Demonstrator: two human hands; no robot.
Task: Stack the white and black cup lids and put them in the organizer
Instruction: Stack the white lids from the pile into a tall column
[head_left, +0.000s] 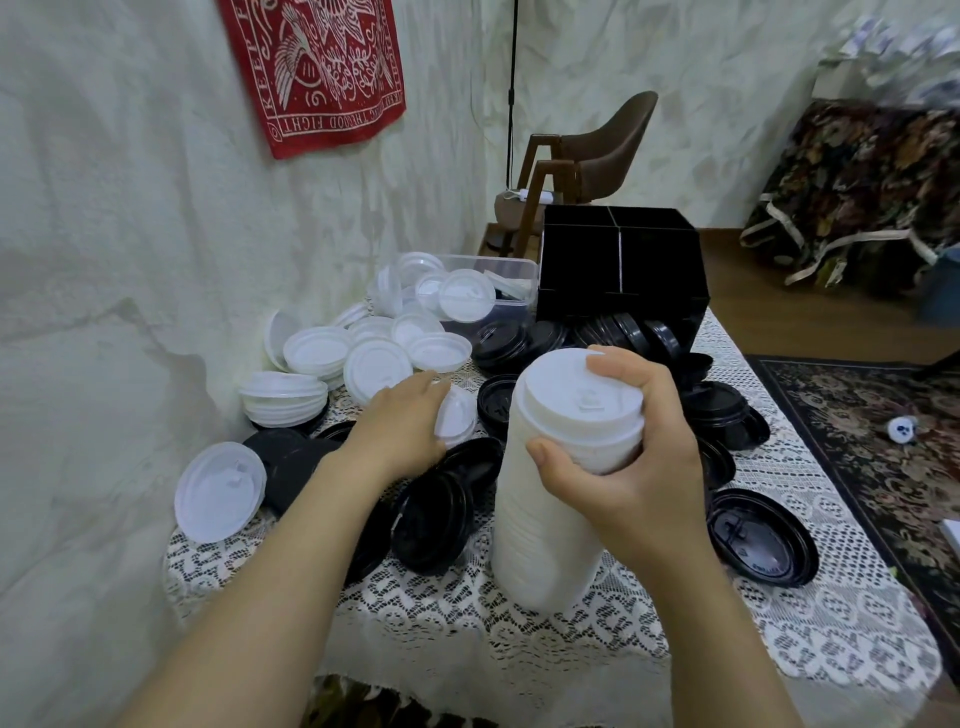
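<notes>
White lids, nested into one tall column (545, 519), stand on the lace cloth (571, 649) well in front of the black organizer (618, 270), towards me. They are matte white with a raised rim and a small sip tab on the top one. My right hand (623, 467) grips the column's top, thumb on the near side and fingers curled over the far rim. My left hand (400, 426), in front and to the left of the organizer, curls round one single white lid (457, 415) tipped on edge. I count one organizer and one clear tub (509, 270) just to its left. Loose white lids (374, 358) number about a dozen, plus one short stack (283, 397). Glossy black lids (431, 514) are too overlapped to count.
</notes>
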